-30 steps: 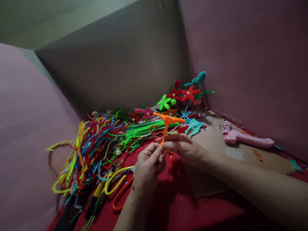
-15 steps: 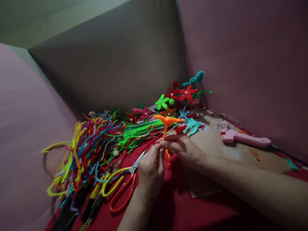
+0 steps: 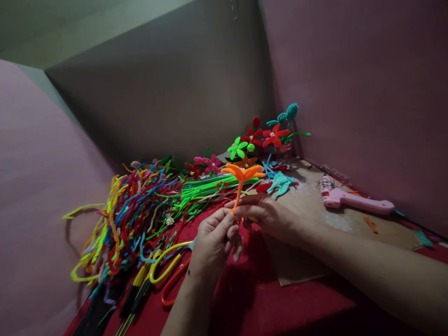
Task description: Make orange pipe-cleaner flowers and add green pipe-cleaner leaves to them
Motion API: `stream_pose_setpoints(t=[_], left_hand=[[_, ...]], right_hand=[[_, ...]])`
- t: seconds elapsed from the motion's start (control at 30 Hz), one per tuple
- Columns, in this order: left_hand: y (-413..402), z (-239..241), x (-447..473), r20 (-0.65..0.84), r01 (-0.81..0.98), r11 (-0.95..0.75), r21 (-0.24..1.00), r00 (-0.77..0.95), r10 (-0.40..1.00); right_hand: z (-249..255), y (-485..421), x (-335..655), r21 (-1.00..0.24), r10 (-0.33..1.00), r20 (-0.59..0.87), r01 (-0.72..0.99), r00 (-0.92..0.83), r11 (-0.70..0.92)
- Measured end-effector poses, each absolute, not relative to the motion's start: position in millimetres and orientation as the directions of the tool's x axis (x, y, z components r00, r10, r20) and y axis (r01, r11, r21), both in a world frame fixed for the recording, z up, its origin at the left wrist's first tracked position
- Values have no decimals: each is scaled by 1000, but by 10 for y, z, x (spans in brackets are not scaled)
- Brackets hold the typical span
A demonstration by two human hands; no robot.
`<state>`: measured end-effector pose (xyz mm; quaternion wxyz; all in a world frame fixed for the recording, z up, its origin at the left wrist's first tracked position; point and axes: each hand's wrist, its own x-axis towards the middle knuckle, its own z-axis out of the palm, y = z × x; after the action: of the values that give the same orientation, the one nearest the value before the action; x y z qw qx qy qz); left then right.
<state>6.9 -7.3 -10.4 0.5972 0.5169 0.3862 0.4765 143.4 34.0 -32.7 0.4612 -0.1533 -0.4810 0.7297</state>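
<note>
An orange pipe cleaner flower (image 3: 241,173) stands upright between my two hands, its petals spread at the top of an orange stem. My left hand (image 3: 219,231) pinches the lower stem between thumb and fingers. From the other side, my right hand (image 3: 264,213) grips the same stem with its fingertips, a little above. The stem's lower end is mostly hidden behind my fingers. Scissors (image 3: 171,263) with one yellow and one red handle lie beside my left wrist, which covers most of the blades.
A heap of many-coloured pipe cleaners (image 3: 122,219) lies left, with green ones (image 3: 199,191) behind my hands. Pliers (image 3: 140,284) rest at the lower left. Finished flowers (image 3: 275,135) stand at the back. A pink glue gun (image 3: 355,198) lies on a brown board (image 3: 311,186) at right.
My left hand has turned, showing its fingers, and covers more of the scissors. The flower has turned slightly, so its petals spread more visibly. The stem's loose lower end is now largely hidden.
</note>
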Motion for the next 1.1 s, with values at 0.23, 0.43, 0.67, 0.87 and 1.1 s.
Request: stream_pose_setpoints(t=[0.23,0.43,0.67,0.87,1.1], left_hand=[[-44,-111,30,95,13,-102,995,258,961],[-53,-221,96,490,578,-431,693,61,870],[-74,-152,96,244,237,-237,942,1,970],[-64,-105,43,8,-311,90,946,298,955],[-47,-135,41,50,-92,-27,995,259,965]], right_hand=[[-308,338,1418,-793,841,270,-604,-469,-82],[-332,314,1388,-823,925,180,-567,-336,-46],[-241,266,1422,-876,881,312,-467,-356,121],[-297,305,1439,-831,815,257,-549,-519,-88],[-329,333,1398,-806,898,203,-588,-390,-73]])
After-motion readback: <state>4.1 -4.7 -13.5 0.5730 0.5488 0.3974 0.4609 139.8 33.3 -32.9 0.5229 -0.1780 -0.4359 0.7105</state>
